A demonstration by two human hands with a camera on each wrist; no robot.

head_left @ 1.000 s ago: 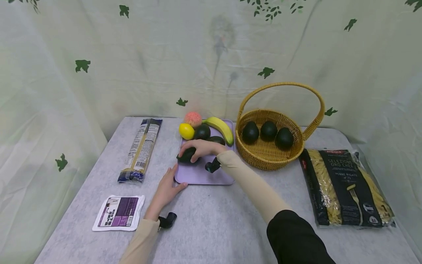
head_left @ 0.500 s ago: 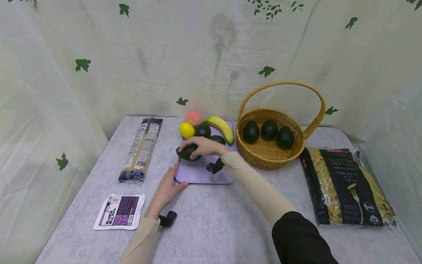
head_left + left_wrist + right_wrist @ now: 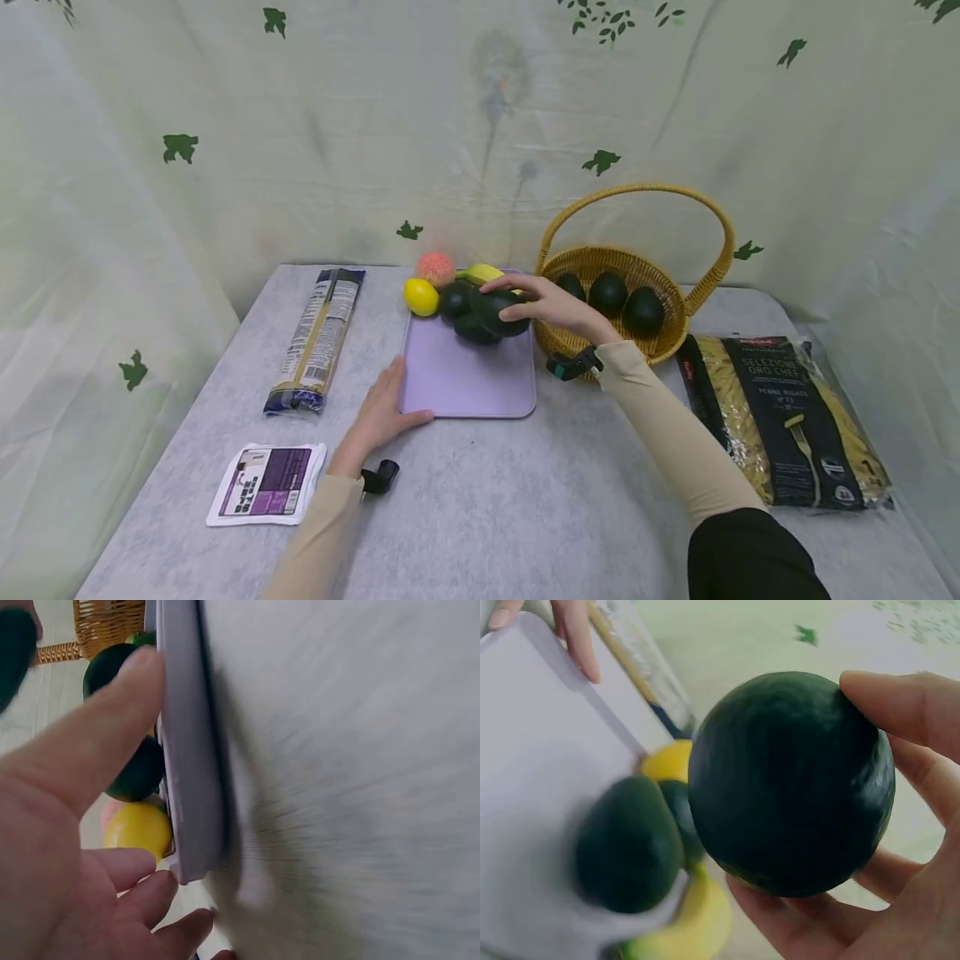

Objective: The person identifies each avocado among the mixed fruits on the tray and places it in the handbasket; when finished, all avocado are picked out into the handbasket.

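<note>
My right hand point(image 3: 561, 307) grips a dark green avocado point(image 3: 791, 784) and holds it up over the back right of the purple tray point(image 3: 468, 383). Beneath it on the tray lie two more avocados, one near the front point(image 3: 630, 844) and one behind it point(image 3: 454, 300). A yellow lemon point(image 3: 422, 297), a pink peach-like fruit point(image 3: 435, 270) and a banana point(image 3: 480, 273), partly hidden by my right hand, sit at the tray's back. With fingers extended, my left hand point(image 3: 380, 412) touches the tray's front left corner.
Right of the tray stands a tall-handled wicker basket point(image 3: 551, 340) containing three avocados point(image 3: 608, 294). A penne bag point(image 3: 780, 425) lies at the right. On the left are a long pasta packet point(image 3: 315, 342) and a white-and-purple pouch point(image 3: 267, 485). A patterned curtain hangs behind.
My right hand has lifted the avocado off the tray's left side and carried it right and back, toward the basket. The left hand stays at the tray's corner.
</note>
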